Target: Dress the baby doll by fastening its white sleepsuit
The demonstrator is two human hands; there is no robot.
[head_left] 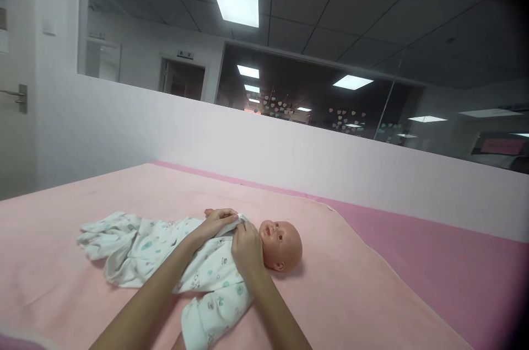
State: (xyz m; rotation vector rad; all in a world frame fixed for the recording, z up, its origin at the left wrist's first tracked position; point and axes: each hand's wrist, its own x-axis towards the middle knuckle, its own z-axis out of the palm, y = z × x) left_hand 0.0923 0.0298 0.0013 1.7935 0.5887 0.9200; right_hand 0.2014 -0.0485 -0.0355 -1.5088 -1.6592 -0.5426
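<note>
A baby doll lies on its back on the pink sheet, its head to the right and its face up. It wears a white garment with small coloured prints, whose lower part spreads loosely to the left. My left hand pinches the cloth at the doll's upper chest. Beside it, close to the doll's chin, my right hand has its fingers closed on the garment's neck edge. One small doll hand shows beyond my left hand. A sleeve points toward me between my forearms.
The pink sheet covers a wide padded surface with a darker pink border. Behind it runs a low white wall with windows above. A door stands at the far left.
</note>
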